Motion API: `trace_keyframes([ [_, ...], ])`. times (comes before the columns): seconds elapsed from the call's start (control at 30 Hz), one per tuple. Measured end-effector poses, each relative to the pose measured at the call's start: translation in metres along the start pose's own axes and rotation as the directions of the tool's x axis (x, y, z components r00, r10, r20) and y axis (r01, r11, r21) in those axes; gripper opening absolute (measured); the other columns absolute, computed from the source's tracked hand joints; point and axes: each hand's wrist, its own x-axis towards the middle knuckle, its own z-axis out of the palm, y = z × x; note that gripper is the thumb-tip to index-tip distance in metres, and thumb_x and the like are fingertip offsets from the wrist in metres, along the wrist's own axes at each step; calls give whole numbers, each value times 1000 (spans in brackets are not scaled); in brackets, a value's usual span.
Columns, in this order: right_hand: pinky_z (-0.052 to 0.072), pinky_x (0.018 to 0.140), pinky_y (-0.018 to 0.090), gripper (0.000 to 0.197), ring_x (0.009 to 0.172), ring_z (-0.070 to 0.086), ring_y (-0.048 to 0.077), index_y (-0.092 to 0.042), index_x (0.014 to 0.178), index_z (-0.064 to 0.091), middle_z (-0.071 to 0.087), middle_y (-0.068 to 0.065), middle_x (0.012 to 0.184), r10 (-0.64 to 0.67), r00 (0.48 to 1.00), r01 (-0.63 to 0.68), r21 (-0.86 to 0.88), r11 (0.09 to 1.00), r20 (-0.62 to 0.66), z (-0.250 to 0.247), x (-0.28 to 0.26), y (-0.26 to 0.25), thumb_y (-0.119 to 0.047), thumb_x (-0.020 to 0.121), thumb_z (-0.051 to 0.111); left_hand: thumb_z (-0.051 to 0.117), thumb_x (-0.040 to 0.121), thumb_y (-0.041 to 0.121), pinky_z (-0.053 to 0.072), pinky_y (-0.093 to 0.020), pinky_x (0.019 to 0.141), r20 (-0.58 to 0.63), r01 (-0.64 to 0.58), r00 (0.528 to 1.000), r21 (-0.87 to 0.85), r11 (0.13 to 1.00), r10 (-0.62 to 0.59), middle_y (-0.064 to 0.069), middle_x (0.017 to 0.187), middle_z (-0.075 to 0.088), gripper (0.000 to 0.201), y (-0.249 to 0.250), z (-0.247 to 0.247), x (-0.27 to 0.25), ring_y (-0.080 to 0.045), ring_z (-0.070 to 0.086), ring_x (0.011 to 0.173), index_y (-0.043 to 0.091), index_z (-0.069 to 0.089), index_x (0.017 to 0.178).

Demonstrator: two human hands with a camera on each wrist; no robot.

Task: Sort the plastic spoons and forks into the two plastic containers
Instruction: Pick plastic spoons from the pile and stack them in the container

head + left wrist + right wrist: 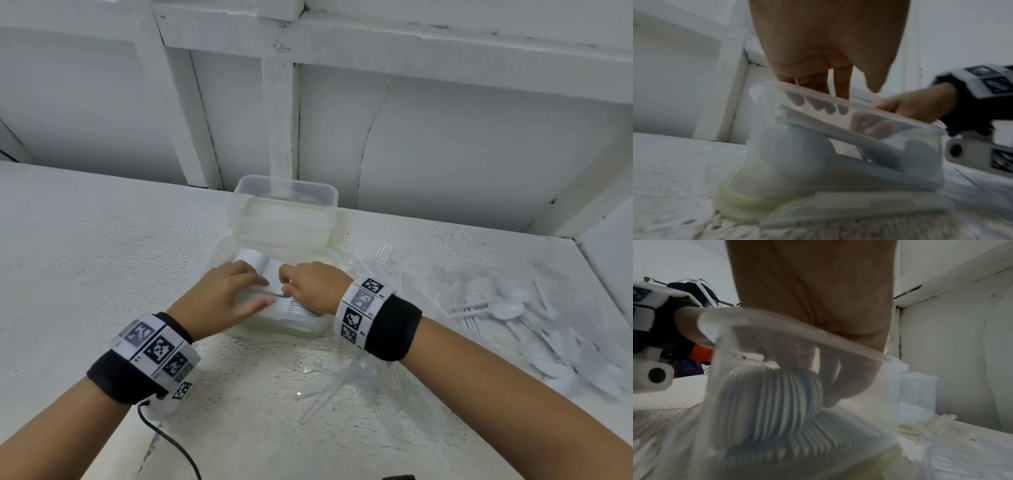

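Covering stacked spoons [274, 265] in near container [329, 255]: both hands.

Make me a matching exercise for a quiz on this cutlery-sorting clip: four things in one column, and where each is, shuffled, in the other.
Things:
1. near container
2. far container
3. loose cutlery pile
4. black cable

Places:
A. on the table to the right of the containers
B. trailing from the left wristband
C. against the back wall, no stack of cutlery visible inside
D. under both hands, holding a stacked row of spoons

Pairs: 1-D, 2-C, 3-A, 4-B
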Motion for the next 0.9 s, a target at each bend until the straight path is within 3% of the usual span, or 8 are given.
trace_keyframes([
  [0.1, 37, 74, 31, 22, 90, 49, 22, -11, 107, 52, 55, 9, 109, -3, 1000, 2, 21, 1000, 18, -2, -1, 1, -26, 98, 39, 47, 89, 49, 36, -30, 82, -180, 202, 962, -25, 979, -203, -8, 100, 59, 48, -10, -10, 4, -22, 52, 93, 9, 69, 102],
  [0.17, 36, 73, 30, 18, 86, 45, 20, -10, 101, 52, 53, 9, 110, -13, 1000, 12, 20, 1000, 27, -4, -2, 1, -21, 96, 38, 55, 91, 20, 37, -31, 85, -255, 368, 891, -82, 926, -376, -16, 109, 56, 25, -17, -14, 7, -30, 52, 99, 6, 65, 110],
  [0.2, 36, 73, 30, 14, 86, 44, 19, -11, 97, 51, 53, 9, 110, -14, 999, 13, 19, 1000, 36, -5, -2, 1, -18, 95, 38, 54, 92, 14, 38, -30, 85, -266, 435, 853, -113, 893, -449, -17, 114, 54, 26, -20, -14, 9, -31, 54, 100, 5, 63, 114],
  [0.27, 35, 73, 29, 8, 87, 45, 19, -13, 92, 47, 55, 9, 111, -4, 998, 3, 18, 1000, 58, -7, -2, 1, -14, 93, 39, 51, 93, 15, 39, -28, 87, -206, 556, 787, -169, 814, -581, -16, 122, 54, 32, -23, -15, 12, -28, 57, 100, 6, 57, 124],
  [0.33, 38, 75, 29, 13, 91, 49, 20, -13, 100, 50, 57, 8, 112, 3, 998, -6, 42, 999, 70, -8, -2, 1, -15, 94, 39, 49, 95, 21, 46, -37, 93, -96, 634, 742, -219, 741, -663, -12, 123, 57, 37, -25, -15, 13, -27, 59, 101, 8, 52, 129],
  [0.43, 41, 81, 29, 29, 98, 53, 21, -18, 121, 53, 58, 5, 108, -4, 999, -1, 110, 994, 52, -8, -4, 3, -19, 96, 38, 47, 95, 22, 54, -44, 84, -29, 669, 715, -261, 696, -698, -10, 117, 62, 36, -29, -14, 12, -27, 60, 102, 12, 53, 129],
  [0.57, 39, 88, 29, 28, 108, 53, 20, -13, 114, 62, 60, 5, 117, -41, 999, 40, 96, 995, 14, -9, -1, 5, -19, 96, 41, 48, 95, 18, 56, -33, 65, -13, 671, 711, -284, 685, -703, -10, 111, 63, 35, -31, -16, 11, -25, 61, 94, 12, 53, 129],
  [0.9, 43, 94, 34, 31, 108, 54, 20, -10, 113, 63, 62, 4, 118, -55, 998, 54, 106, 993, 7, -7, 0, 5, -18, 97, 39, 48, 95, 19, 57, -39, 70, 12, 677, 710, -288, 677, -704, -6, 105, 64, 34, -25, -21, 11, -25, 66, 80, 14, 53, 129],
])
